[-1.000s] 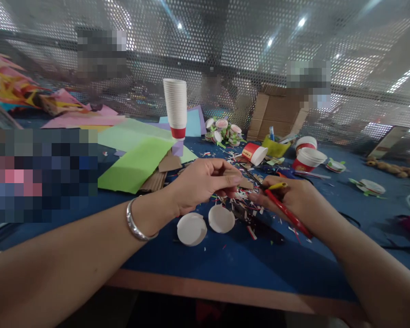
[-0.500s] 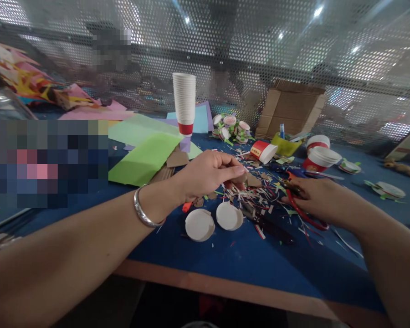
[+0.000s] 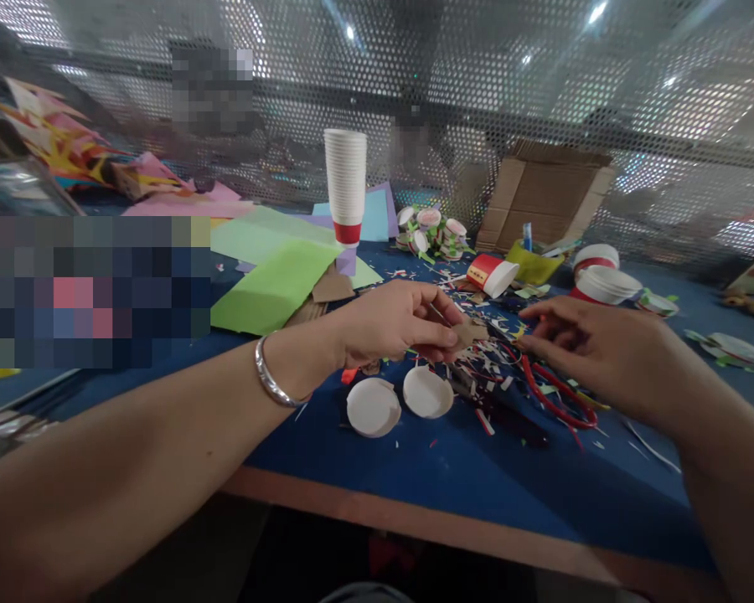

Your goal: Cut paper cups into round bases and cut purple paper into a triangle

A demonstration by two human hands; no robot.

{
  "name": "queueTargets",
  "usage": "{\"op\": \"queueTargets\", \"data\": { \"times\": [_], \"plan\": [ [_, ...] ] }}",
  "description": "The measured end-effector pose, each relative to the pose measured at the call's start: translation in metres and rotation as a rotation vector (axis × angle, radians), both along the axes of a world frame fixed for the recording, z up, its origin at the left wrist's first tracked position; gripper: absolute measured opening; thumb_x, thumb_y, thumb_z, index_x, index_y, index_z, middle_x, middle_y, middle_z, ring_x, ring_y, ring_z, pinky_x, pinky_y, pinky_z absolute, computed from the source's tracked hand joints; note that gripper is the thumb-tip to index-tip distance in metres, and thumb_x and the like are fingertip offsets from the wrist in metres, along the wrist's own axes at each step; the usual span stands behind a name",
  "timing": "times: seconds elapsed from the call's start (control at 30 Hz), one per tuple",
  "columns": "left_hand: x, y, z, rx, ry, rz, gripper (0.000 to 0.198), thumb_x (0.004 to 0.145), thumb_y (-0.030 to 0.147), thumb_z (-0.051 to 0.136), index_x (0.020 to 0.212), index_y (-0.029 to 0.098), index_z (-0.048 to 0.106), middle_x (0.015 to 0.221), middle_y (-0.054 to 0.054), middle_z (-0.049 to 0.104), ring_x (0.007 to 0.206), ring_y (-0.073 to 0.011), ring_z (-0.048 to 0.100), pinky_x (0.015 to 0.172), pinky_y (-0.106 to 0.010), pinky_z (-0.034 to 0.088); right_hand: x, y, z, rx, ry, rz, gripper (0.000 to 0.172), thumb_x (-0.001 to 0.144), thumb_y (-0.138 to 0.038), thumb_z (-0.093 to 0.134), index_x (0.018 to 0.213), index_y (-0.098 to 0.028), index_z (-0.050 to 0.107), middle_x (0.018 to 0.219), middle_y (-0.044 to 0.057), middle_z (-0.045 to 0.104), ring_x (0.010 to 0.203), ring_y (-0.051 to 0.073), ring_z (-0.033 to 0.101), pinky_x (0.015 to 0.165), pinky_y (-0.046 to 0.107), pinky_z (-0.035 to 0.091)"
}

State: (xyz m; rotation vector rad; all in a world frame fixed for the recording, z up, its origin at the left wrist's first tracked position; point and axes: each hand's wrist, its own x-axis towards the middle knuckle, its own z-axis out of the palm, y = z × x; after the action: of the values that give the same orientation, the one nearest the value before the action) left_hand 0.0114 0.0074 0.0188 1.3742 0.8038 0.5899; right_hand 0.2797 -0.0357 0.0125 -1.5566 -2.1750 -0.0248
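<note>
My left hand [image 3: 408,327], with a silver bangle at the wrist, pinches a small piece of brown cardboard [image 3: 471,332] over the paper scraps. Facing it from the right, my right hand [image 3: 581,339] has its fingers apart and nothing in them. Just below those fingers lie red-handled scissors [image 3: 556,398], their blades hard to make out among the scraps. Two white paper cup bottoms [image 3: 374,408] sit side by side on the blue table, nearer to me than my left hand.
Paper cups stand in a tall stack [image 3: 345,184]. Green paper sheets [image 3: 276,285] lie on the left. Behind the scraps [image 3: 483,394] are a tipped red cup [image 3: 491,275], a yellow container [image 3: 537,264], small cup-bottom crafts [image 3: 431,230] and a cardboard box piece [image 3: 544,197].
My right hand has let go of the scissors, which now lie on the table, and its fingers have spread towards my left hand. The cardboard piece shows more clearly in my left fingers.
</note>
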Motion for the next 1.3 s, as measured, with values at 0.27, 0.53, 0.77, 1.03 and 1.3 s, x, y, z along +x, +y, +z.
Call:
{"op": "queueTargets", "data": {
  "times": [0.27,0.53,0.77,1.03,1.3],
  "plan": [
    [0.008,-0.005,-0.009,-0.065,-0.132,0.01,0.016,0.083,0.005,0.075,0.086,0.012,0.061,0.073,0.0,0.071,0.066,-0.0109,0.071,0.068,-0.026,0.059,-0.051,-0.019,-0.003,0.096,0.074,0.235,0.03,0.09,-0.043,0.073,0.114,-0.025,0.071,0.094,0.003,0.076,0.067,0.017,0.069,0.064,0.029,0.054],
    [-0.002,0.001,-0.006,0.278,0.097,-0.004,0.01,0.088,0.022,0.071,0.09,0.016,0.063,0.077,-0.003,0.073,0.067,-0.0122,0.069,0.061,-0.024,0.052,-0.055,-0.02,-0.007,0.122,-0.029,0.203,0.029,0.094,-0.04,0.064,0.117,-0.023,0.07,0.101,0.006,0.076,0.08,0.021,0.071,0.072,0.033,0.054],
    [-0.027,0.017,0.016,0.858,0.539,0.167,0.015,0.087,0.028,0.066,0.079,0.016,0.07,0.073,-0.004,0.071,0.065,-0.0131,0.06,0.061,-0.026,0.043,-0.062,-0.021,-0.013,0.035,-0.03,0.293,0.023,0.093,-0.038,0.067,0.108,-0.021,0.073,0.101,0.007,0.075,0.082,0.023,0.072,0.07,0.034,0.055],
    [-0.044,0.029,0.022,1.01,0.95,0.21,0.018,0.086,0.03,0.061,0.084,0.017,0.073,0.077,-0.005,0.071,0.066,-0.0161,0.058,0.061,-0.03,0.036,-0.069,-0.024,-0.02,-0.07,-0.109,0.366,0.024,0.094,-0.036,0.065,0.108,-0.019,0.072,0.108,0.012,0.074,0.102,0.031,0.071,0.084,0.045,0.059],
    [-0.059,0.055,0.009,1.016,0.943,0.306,0.021,0.087,0.03,0.057,0.09,0.016,0.073,0.089,-0.008,0.076,0.08,-0.0205,0.065,0.069,-0.032,0.042,-0.073,-0.026,-0.02,-0.059,-0.077,0.372,0.025,0.095,-0.042,0.064,0.105,-0.02,0.072,0.108,0.012,0.075,0.1,0.03,0.071,0.088,0.047,0.059]
  ]
}}
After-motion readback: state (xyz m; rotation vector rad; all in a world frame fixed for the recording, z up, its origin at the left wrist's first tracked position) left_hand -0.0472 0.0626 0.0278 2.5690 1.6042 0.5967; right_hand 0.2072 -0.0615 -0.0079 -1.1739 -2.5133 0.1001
